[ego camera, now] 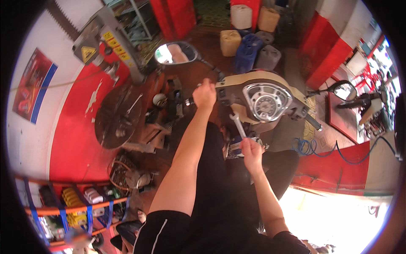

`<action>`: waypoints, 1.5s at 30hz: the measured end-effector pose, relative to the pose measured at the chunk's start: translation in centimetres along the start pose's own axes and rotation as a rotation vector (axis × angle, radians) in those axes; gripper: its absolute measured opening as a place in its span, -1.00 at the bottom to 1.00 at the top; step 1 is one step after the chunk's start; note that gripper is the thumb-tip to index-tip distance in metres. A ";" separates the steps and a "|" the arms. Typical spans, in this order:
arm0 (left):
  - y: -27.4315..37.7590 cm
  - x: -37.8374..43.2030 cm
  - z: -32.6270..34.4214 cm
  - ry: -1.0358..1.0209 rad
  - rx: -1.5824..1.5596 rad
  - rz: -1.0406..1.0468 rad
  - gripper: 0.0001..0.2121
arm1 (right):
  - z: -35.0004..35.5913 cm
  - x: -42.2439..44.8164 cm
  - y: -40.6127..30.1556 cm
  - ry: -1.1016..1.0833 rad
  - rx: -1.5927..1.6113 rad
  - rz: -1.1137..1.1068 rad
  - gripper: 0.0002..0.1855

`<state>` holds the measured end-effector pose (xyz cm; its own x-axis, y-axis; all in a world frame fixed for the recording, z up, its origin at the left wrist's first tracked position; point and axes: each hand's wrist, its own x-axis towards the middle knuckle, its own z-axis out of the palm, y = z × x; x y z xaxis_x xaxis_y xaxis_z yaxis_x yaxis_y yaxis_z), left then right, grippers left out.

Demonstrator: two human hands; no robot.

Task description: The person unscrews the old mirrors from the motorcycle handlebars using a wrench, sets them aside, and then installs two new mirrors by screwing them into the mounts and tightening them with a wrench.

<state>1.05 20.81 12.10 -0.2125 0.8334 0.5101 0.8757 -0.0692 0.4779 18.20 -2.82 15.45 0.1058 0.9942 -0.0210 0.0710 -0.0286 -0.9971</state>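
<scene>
A beige and dark motor scooter stands before me, its chrome-rimmed speedometer facing up. My left hand is closed around the scooter's left handlebar grip, whose end shows beyond the fist. In my right hand is a combination wrench, gripped at its lower part, its open-ended jaw pointing up below the dashboard. The right handlebar grip is untouched. A rear-view mirror rises on the left and another on the right.
A round dark tray at the left holds another wrench. Plastic jerrycans stand ahead. A coiled blue hose lies at the right, near another motorcycle. Bottles fill an orange-edged shelf at lower left, beside a partly visible person.
</scene>
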 end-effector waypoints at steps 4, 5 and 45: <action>0.4 -0.1 -0.1 0.081 -0.032 0.092 -0.90 | 0.1 -1.1 -2.5 -0.036 0.256 0.171 -0.59; 0.3 -0.2 -0.1 0.109 -0.057 0.121 -0.91 | 0.2 -1.3 -3.0 -0.085 0.323 0.176 -0.57; 0.2 -0.1 0.1 0.106 -0.062 0.024 -0.88 | 3.3 0.4 -6.9 0.225 0.322 -0.344 -0.74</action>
<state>1.32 20.70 12.10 -0.2393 0.7689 0.5929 0.8533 -0.1248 0.5062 14.45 -1.91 22.05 0.3430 0.8926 0.2926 -0.1658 0.3641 -0.9165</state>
